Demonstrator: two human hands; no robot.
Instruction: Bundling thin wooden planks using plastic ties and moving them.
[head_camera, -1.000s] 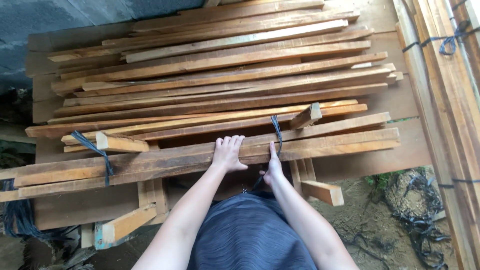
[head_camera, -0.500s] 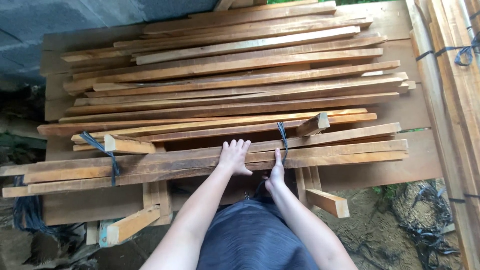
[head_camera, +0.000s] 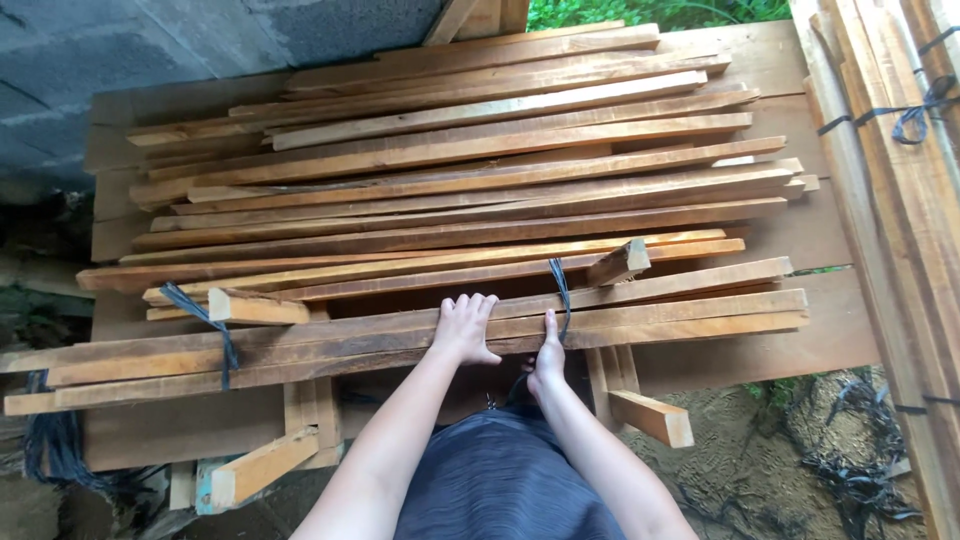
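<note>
Both hands, left hand and right hand, palms hidden against strapped wood bundle.

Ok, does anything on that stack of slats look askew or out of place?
Yes. Two short offcuts lie crooked across the long slats: a short block right of the black strap, and another block on the left. The bundle under the left hand and right hand sits skewed.
</note>
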